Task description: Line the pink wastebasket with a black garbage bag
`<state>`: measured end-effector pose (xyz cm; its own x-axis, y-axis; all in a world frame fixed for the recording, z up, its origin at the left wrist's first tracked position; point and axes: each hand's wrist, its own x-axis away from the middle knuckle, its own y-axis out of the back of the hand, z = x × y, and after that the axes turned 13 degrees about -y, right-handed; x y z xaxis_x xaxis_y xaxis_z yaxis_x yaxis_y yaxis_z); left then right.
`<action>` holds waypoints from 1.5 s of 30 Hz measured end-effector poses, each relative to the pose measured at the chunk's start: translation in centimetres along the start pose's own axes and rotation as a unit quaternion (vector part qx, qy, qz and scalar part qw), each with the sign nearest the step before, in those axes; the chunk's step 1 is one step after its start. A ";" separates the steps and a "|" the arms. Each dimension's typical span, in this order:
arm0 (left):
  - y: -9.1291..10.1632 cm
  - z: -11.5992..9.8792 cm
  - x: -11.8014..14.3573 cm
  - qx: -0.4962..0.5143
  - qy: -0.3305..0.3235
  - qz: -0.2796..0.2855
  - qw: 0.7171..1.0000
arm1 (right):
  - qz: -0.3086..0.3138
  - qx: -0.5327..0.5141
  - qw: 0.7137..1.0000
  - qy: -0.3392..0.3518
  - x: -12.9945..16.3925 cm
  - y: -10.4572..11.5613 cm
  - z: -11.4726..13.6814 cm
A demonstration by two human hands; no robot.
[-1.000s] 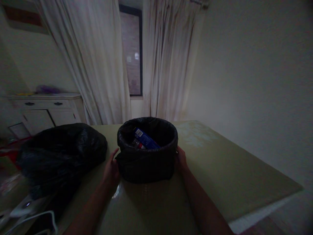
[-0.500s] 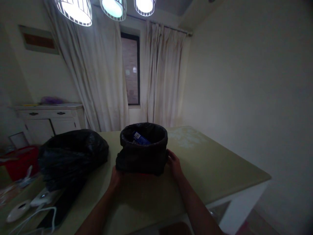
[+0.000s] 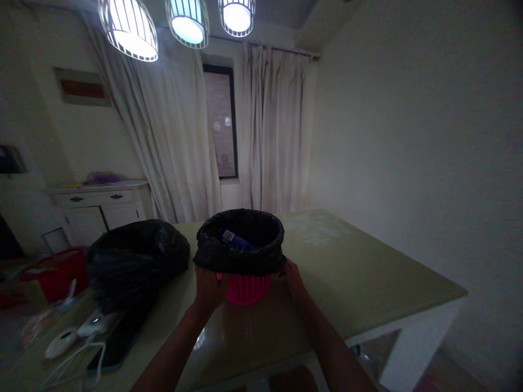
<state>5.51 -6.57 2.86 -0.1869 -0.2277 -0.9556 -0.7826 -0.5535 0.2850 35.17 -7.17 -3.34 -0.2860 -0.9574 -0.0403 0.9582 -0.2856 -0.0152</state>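
Observation:
A bright pink slatted plastic basket (image 3: pixel 248 288) stands on the table, lined with a black garbage bag (image 3: pixel 241 262) whose top is folded outward over the rim. Inside the bag lies a blue packet (image 3: pixel 237 241) with a white barcode label. At the bag's lower left edge my left hand (image 3: pixel 209 287) is closed on the folded plastic, its thumb near the basket wall. My right hand (image 3: pixel 292 276) grips the fold at the right side, its fingertips partly hidden beneath the plastic.
Left of the basket sits another bulky black bag (image 3: pixel 139 261). Near it are a dark phone (image 3: pixel 116 343), a white rounded device (image 3: pixel 61 343) and a white cable (image 3: pixel 100 356). A red basket (image 3: pixel 69 272) stands further left. The table's right edge runs toward a bare wall.
The bag's folded skirt has been raised, so the pink basket below it now shows. My left hand has moved up and right with the plastic. The view has shifted slightly.

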 end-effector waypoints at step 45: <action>4.0 -9.7 -11.8 0.005 -0.160 0.277 0.947 | 0.260 -0.025 0.941 0.215 2.0 -8.5 33.0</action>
<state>10.36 -13.85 16.04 -0.7396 -0.2259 -0.6340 -0.5168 -0.4128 0.7500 26.58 -8.12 29.68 0.2355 -0.8588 -0.4549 0.9709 0.2285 0.0714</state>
